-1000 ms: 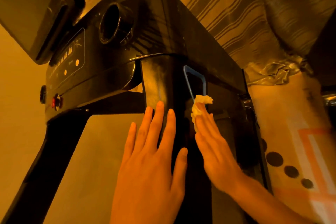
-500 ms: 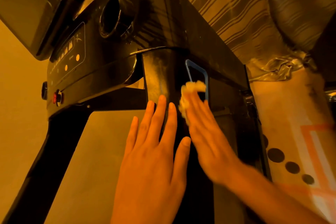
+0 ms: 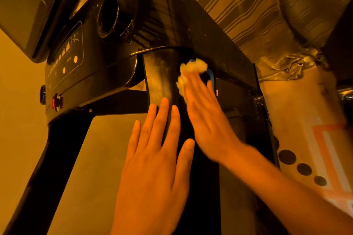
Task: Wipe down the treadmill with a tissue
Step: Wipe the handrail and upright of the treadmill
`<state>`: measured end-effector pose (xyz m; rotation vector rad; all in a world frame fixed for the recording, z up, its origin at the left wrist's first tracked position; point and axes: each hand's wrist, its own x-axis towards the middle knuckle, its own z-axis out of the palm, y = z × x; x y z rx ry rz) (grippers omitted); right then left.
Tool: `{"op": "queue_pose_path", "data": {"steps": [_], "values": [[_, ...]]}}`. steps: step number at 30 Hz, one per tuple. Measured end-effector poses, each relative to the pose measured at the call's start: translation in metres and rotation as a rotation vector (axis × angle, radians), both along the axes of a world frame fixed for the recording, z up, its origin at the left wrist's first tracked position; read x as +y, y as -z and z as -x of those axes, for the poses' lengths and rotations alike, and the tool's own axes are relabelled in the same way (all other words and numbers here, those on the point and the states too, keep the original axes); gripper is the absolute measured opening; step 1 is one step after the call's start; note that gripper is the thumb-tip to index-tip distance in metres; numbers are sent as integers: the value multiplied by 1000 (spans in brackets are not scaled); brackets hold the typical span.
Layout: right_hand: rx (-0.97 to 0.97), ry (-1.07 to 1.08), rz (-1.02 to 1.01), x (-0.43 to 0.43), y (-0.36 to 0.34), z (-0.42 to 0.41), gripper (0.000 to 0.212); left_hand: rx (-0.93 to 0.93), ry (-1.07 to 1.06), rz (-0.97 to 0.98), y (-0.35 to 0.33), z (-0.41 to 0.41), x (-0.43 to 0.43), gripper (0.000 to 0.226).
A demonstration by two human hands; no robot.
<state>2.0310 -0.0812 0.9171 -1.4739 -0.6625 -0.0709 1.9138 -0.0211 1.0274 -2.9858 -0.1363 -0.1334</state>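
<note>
Grips flat: blurred right hand (image 3: 206,118) presses half-hidden tissue (image 3: 193,67) on treadmill (image 3: 158,74), left hand (image 3: 154,168) rests beside; panel (image 3: 65,53) markings unreadable.

The right hand (image 3: 206,118) is blurred, its finger outlines soft. It covers most of the tissue (image 3: 193,66), so only a crumpled far edge shows. Hand and tissue hide much of a blue outline (image 3: 211,74) on the treadmill (image 3: 152,15). The near picture edge cuts off the left hand (image 3: 154,168) at the wrist. The screen (image 3: 28,5) at far left runs out of frame. The control panel (image 3: 66,51) markings are too small to read.
</note>
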Motion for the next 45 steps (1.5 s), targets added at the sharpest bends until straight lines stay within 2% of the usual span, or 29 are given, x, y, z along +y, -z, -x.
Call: {"op": "queue_pose_path", "data": {"steps": [3,7,9,16,18,21,23,25,28,30,34,36,38,40,42,45], "values": [[-36,-6,3,3,-10,-16,66,13,-5,-10,0,0,1,62],[42,-37,-70,-14,32,72,61,17,25,-42,3,-1,5,62],[90,-15,-52,-19,44,91,64,10,35,-51,4,-1,7,62],[236,-3,133,6,0,-30,69,5,27,-69,4,0,6,62],[257,-17,70,5,11,-8,63,9,30,-75,4,0,6,62],[208,23,-12,-7,43,66,65,9,51,-80,5,-1,9,63],[215,14,-28,-12,52,77,64,10,51,-74,4,-1,9,64],[252,-15,-24,-10,37,43,64,10,42,-73,4,-2,7,65],[253,-49,130,1,18,-33,47,13,21,-86,3,-1,4,66],[240,-26,195,5,20,-49,52,15,19,-99,3,-2,4,66],[296,-46,-24,-10,35,47,60,-4,35,-126,5,-1,5,67],[242,-37,-70,-15,41,85,62,-2,40,-124,6,-2,6,68],[291,-34,-30,-13,37,65,64,11,37,-122,5,-1,5,69],[308,-35,93,-5,34,16,64,22,24,-130,3,0,4,70],[308,-33,160,-4,25,-26,57,32,14,-128,2,0,3,70],[308,-28,95,-6,25,-19,52,33,12,-117,3,0,4,70]]}}
